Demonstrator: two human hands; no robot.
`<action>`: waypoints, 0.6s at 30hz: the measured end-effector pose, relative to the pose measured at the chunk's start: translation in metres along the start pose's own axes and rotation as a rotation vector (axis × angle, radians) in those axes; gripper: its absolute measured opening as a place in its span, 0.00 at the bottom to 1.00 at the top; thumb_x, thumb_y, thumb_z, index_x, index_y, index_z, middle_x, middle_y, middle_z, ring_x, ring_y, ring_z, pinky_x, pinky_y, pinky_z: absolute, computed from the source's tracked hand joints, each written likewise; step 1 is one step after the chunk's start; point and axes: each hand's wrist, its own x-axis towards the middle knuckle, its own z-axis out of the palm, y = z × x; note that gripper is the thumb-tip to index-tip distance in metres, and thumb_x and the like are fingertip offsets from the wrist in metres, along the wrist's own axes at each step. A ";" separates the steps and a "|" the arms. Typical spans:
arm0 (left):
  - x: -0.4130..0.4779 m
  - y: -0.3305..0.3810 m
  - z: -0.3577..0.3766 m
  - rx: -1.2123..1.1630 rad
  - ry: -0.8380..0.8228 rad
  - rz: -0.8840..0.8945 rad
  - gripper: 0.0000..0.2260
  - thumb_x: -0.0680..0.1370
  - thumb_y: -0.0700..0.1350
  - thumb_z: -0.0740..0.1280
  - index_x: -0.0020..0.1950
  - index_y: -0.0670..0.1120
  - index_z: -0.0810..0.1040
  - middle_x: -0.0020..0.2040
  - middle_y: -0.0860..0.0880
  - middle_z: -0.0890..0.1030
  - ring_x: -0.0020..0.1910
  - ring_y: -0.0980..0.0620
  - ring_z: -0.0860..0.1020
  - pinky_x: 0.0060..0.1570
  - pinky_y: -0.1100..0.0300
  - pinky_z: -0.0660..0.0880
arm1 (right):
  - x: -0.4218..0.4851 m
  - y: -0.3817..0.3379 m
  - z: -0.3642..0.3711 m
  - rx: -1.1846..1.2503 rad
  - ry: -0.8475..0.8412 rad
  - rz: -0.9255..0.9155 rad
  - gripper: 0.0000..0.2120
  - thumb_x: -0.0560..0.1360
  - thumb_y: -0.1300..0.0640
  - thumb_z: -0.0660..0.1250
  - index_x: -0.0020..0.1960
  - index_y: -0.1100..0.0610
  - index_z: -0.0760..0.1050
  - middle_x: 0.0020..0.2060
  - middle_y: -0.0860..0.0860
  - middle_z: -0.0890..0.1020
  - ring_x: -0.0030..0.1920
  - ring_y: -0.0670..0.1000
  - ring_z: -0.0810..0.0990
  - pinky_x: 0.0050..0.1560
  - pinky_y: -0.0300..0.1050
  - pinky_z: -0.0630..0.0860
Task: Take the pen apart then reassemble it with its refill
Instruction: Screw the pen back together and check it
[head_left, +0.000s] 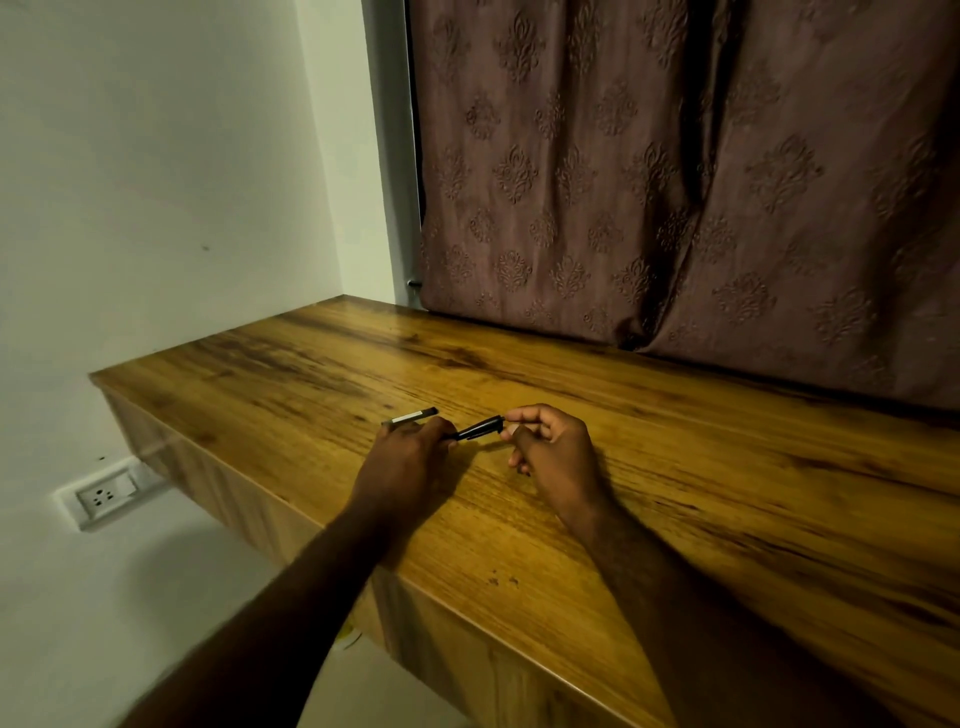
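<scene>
Step in hand: taking apart, as I judge it; the two hands hold opposite ends of the pen (475, 428), placed as if to twist or pull it open.
Left hand (402, 457): fingers curled round the lower end of the pen, knuckles up, low over the table (675, 467).
Right hand (550, 447): thumb and forefinger pinching the upper end, the other fingers loosely curled beneath.
Where the pen is: in the air between the hands, just above the near part of the table, slanting up toward the right hand.
How the pen looks: slim, black and glossy; no refill shows.
Loose piece (410, 417): a short pale-and-dark length just beyond the left hand; I cannot tell whether it lies on the wood or touches the fingers.
Next move calls for: a firm hold with the left hand while the right turns or draws its end straight out, gently, so that nothing small rolls off the table.
</scene>
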 end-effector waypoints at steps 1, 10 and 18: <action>0.000 0.001 -0.001 -0.002 0.008 0.003 0.13 0.76 0.54 0.57 0.47 0.48 0.77 0.38 0.49 0.82 0.37 0.45 0.80 0.44 0.52 0.74 | 0.000 0.000 0.000 -0.006 -0.006 -0.003 0.09 0.74 0.67 0.66 0.47 0.55 0.79 0.40 0.53 0.84 0.26 0.46 0.75 0.28 0.36 0.71; -0.002 0.002 -0.002 -0.011 0.010 -0.036 0.10 0.78 0.50 0.59 0.49 0.46 0.76 0.42 0.46 0.82 0.39 0.44 0.80 0.44 0.51 0.73 | 0.011 0.004 -0.018 -0.204 0.151 -0.053 0.05 0.76 0.63 0.66 0.48 0.57 0.81 0.39 0.50 0.83 0.34 0.46 0.79 0.36 0.39 0.77; -0.003 0.004 -0.004 0.022 0.054 -0.034 0.33 0.76 0.67 0.40 0.51 0.45 0.74 0.41 0.46 0.82 0.41 0.44 0.79 0.44 0.53 0.69 | 0.027 0.014 -0.020 -0.566 0.007 -0.032 0.03 0.74 0.59 0.70 0.47 0.56 0.82 0.41 0.49 0.83 0.42 0.46 0.79 0.39 0.37 0.71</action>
